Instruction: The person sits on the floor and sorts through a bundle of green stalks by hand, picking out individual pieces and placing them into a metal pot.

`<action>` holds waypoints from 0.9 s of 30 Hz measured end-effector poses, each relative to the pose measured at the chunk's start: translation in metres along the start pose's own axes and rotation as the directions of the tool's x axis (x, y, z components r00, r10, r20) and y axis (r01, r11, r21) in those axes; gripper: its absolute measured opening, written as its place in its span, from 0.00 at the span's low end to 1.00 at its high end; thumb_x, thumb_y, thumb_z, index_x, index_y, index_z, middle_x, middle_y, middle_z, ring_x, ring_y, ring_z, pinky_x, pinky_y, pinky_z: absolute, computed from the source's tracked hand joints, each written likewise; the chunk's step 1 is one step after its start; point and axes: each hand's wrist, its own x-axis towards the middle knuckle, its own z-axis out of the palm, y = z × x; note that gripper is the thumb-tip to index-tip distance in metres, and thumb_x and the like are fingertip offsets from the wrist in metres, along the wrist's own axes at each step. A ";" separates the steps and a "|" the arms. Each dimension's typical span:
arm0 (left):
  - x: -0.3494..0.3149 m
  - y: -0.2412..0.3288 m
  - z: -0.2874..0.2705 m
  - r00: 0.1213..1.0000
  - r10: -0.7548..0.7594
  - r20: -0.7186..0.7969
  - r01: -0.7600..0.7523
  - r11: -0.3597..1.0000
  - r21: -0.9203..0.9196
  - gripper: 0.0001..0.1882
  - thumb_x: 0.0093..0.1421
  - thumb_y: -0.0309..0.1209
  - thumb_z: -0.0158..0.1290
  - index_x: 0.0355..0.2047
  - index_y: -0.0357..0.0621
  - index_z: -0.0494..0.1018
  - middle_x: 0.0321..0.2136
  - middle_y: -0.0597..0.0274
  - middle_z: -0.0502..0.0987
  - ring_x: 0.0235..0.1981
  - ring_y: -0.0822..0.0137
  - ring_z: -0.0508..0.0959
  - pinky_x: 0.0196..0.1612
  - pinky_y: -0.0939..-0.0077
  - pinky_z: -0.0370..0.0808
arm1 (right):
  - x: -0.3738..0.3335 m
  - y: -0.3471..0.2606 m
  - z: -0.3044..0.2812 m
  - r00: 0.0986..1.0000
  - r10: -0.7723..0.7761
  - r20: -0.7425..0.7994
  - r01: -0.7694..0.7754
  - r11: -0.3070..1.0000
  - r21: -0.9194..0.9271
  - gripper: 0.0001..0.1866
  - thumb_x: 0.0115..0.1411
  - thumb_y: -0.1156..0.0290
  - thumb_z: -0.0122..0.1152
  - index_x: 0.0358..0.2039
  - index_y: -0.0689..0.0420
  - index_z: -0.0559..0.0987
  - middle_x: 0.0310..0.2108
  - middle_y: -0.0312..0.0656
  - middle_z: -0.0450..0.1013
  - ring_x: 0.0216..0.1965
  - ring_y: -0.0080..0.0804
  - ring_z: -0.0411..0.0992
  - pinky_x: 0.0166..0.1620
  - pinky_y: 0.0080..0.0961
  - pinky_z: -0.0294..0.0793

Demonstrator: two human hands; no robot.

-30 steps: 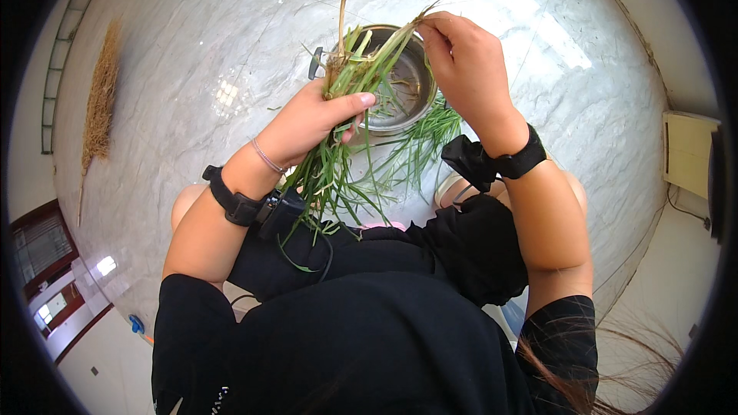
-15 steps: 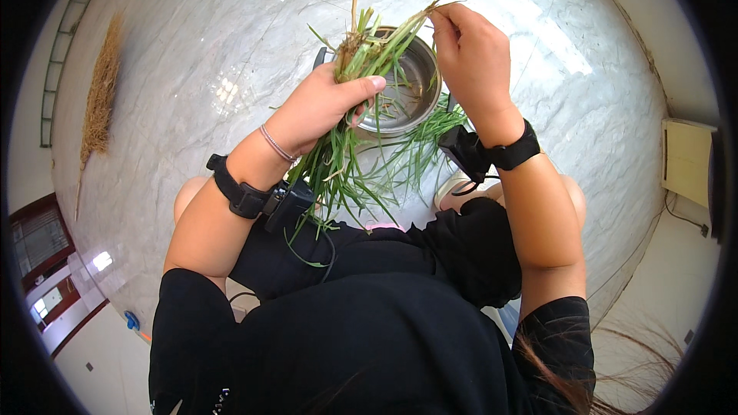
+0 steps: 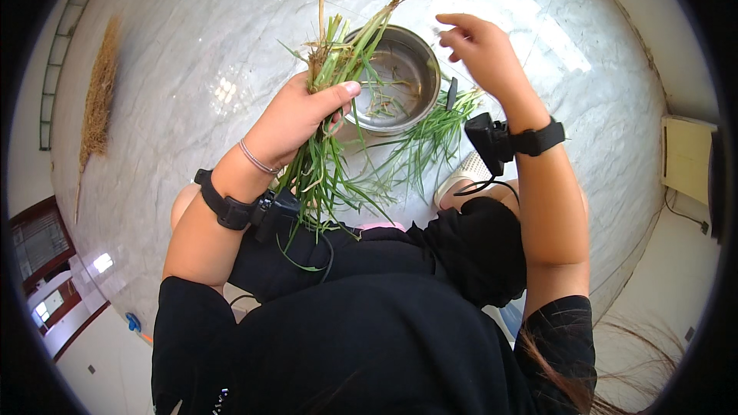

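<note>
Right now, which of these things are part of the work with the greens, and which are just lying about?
In use: bunch of long green leafy stalks gripped in left hand; round steel bowl; loose green stalks on the floor; right hand, raised.

Lying about: dry straw-coloured broom; white marble floor.

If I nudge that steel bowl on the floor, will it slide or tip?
The steel bowl would probably slide: it sits on glossy marble floor. It looks light, holding only a few green scraps. Its wide, low shape suggests tipping is unlikely, unless pressed on the rim.
</note>
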 end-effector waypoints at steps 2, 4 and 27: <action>0.000 0.000 0.000 1.000 -0.008 -0.001 0.008 1.000 0.001 0.08 0.56 0.33 0.52 0.30 0.42 0.67 0.19 0.69 0.67 0.16 0.80 0.64 0.18 0.86 0.61 | -0.002 -0.007 0.010 0.988 -0.127 -0.084 0.120 0.989 -0.085 0.13 0.51 0.73 0.53 0.38 0.60 0.77 0.23 0.43 0.74 0.23 0.30 0.72 0.30 0.22 0.71; -0.001 0.000 0.001 1.000 -0.026 -0.012 0.026 1.000 0.000 0.08 0.56 0.33 0.52 0.31 0.42 0.67 0.19 0.70 0.67 0.16 0.80 0.64 0.19 0.87 0.62 | -0.006 -0.026 0.007 0.886 -0.344 -0.310 0.296 0.936 -0.193 0.11 0.51 0.74 0.53 0.36 0.60 0.77 0.24 0.43 0.73 0.24 0.31 0.71 0.31 0.22 0.71; -0.002 0.000 0.008 0.994 -0.057 0.096 0.046 0.992 0.117 0.11 0.56 0.34 0.53 0.32 0.40 0.68 0.19 0.72 0.67 0.18 0.81 0.65 0.20 0.86 0.63 | 0.013 -0.010 -0.007 0.835 -0.342 -0.431 0.181 0.911 -0.371 0.09 0.56 0.68 0.52 0.26 0.62 0.72 0.27 0.49 0.69 0.32 0.50 0.67 0.36 0.37 0.67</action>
